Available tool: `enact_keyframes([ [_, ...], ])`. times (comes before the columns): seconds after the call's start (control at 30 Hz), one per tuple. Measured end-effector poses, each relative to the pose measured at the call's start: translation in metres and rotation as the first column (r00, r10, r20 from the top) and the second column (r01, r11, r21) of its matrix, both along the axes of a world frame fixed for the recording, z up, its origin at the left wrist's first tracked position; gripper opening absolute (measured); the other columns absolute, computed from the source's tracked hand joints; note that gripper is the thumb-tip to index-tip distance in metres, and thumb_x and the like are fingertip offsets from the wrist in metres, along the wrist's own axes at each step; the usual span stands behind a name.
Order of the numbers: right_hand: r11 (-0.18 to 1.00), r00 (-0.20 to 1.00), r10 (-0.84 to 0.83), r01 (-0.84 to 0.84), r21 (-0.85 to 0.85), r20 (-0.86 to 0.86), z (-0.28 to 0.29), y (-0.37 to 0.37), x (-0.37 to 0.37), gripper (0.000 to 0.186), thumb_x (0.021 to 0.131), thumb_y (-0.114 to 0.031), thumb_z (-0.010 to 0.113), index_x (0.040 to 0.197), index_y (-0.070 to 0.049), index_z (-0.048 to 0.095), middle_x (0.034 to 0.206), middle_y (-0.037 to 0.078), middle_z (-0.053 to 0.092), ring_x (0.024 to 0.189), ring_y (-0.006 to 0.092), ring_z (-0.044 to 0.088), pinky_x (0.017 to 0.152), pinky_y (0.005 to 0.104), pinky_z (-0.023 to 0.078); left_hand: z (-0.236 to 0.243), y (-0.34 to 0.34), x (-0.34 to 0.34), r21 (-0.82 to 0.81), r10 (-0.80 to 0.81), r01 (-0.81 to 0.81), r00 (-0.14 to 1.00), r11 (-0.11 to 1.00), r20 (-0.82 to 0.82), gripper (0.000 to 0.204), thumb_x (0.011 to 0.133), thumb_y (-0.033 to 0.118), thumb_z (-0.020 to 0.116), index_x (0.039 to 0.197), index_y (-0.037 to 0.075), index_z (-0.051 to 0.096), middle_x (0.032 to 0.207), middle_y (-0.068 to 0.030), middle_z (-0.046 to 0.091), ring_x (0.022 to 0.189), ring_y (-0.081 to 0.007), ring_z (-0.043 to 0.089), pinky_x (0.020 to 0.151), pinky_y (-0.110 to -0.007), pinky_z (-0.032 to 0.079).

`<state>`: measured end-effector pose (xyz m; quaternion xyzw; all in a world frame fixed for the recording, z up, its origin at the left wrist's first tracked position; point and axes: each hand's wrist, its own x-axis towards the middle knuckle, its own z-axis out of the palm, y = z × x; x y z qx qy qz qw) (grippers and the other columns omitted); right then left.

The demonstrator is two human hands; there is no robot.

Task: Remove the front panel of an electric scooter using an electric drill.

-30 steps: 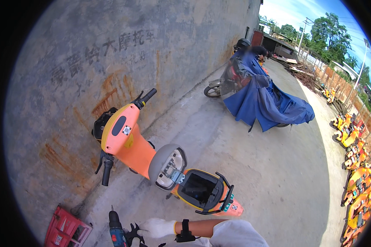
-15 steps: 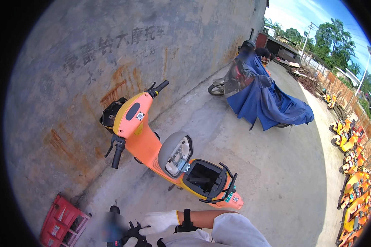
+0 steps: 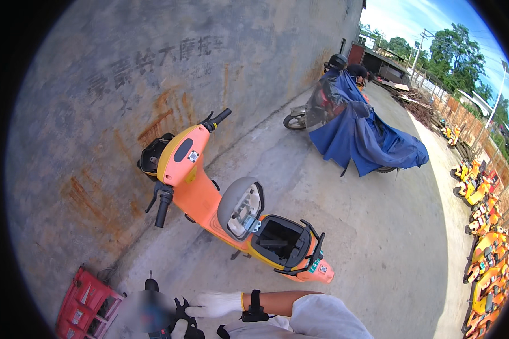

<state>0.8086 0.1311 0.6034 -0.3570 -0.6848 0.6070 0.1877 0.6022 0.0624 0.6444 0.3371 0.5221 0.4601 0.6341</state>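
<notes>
At the lower edge, my left hand [image 3: 180, 329], in a white glove, is mostly hidden and closed round a cordless drill [image 3: 151, 285]. The drill points away from me, with a black nose and a thin bit; its body is blurred. A black pronged piece [image 3: 182, 309] sits over my left hand. My right hand [image 3: 216, 304], white-gloved with a black strap at the wrist, reaches in from the right. Its fingers are together, tips at the pronged piece; whether they grip it is unclear. Ahead stands an orange and yellow scooter [image 3: 201, 198], its seat [image 3: 236, 200] raised over a black storage box [image 3: 280, 242].
A red plastic crate [image 3: 76, 305] lies at lower left by the grey wall [image 3: 96, 124]. Farther off is a motorcycle under a blue cover [image 3: 356, 135], with a person bending behind it. Several orange and yellow scooters [image 3: 486, 248] line the fence at right.
My right hand has shifted slightly, its fingers straighter beside the black pronged piece. The drill has moved slightly up and left in the view. The scooter stands as before.
</notes>
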Motion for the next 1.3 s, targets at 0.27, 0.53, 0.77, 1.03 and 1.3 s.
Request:
enact_keyframes([
  [0.27, 0.822, 0.987, 0.066, -0.138, 0.553, 0.15, 0.009, 0.005, 0.012, 0.05, 0.101, -0.04, 0.051, 0.086, 0.004, 0.068, 0.084, 0.027, 0.065, 0.079, 0.0459, 0.061, 0.069, 0.0529, 0.046, 0.007, -0.005, 0.0, -0.021, -0.02, 0.019, 0.999, 1.0, -0.038, 0.032, 0.09, 0.004, 0.07, 0.122, 0.004, 0.063, 0.1, -0.0047, 0.069, 0.081, -0.0159, 0.067, 0.071, -0.028, 0.057],
  [0.53, 0.997, 1.0, 0.013, -0.015, -0.078, -0.022, -0.022, -0.002, 0.001, 0.049, 0.101, -0.039, 0.049, 0.085, 0.003, 0.068, 0.083, 0.027, 0.065, 0.082, 0.0433, 0.063, 0.071, 0.049, 0.047, 0.006, -0.006, 0.009, 0.223, -0.018, 0.097, 0.942, 0.97, -0.334, 0.033, 0.09, 0.002, 0.07, 0.121, 0.004, 0.063, 0.102, -0.0047, 0.069, 0.082, -0.0151, 0.067, 0.072, -0.029, 0.057],
  [0.77, 0.79, 0.924, 0.149, -0.326, 0.519, 0.353, 0.024, 0.004, 0.027, 0.045, 0.099, -0.036, 0.054, 0.088, 0.005, 0.066, 0.086, 0.028, 0.065, 0.088, 0.0456, 0.061, 0.075, 0.0498, 0.048, -0.009, 0.002, 0.002, -0.056, -0.034, 0.033, 0.999, 0.998, -0.022, 0.031, 0.09, 0.003, 0.07, 0.121, 0.004, 0.062, 0.102, -0.0041, 0.069, 0.083, -0.0144, 0.067, 0.073, -0.029, 0.058],
  [1.03, 0.955, 0.999, 0.044, -0.037, -0.294, 0.015, -0.027, 0.002, 0.006, 0.042, 0.099, -0.037, 0.054, 0.088, 0.002, 0.066, 0.081, 0.024, 0.063, 0.085, 0.0437, 0.061, 0.074, 0.0496, 0.048, -0.007, 0.002, 0.002, 0.11, -0.05, 0.071, 0.982, 0.991, -0.18, 0.028, 0.091, 0.002, 0.069, 0.119, 0.004, 0.064, 0.099, -0.0047, 0.071, 0.078, -0.0132, 0.067, 0.068, -0.026, 0.056],
  [1.3, 0.721, 0.942, 0.073, -0.277, 0.635, 0.327, -0.002, 0.008, 0.034, 0.032, 0.1, -0.033, 0.053, 0.105, -0.002, 0.063, 0.084, 0.024, 0.063, 0.079, 0.0439, 0.063, 0.067, 0.0499, 0.049, -0.038, 0.011, -0.023, 0.046, -0.113, 0.117, 0.991, 0.992, -0.072, 0.033, 0.092, 0.005, 0.068, 0.124, 0.003, 0.062, 0.104, -0.0061, 0.071, 0.084, -0.0164, 0.069, 0.072, -0.029, 0.058],
])
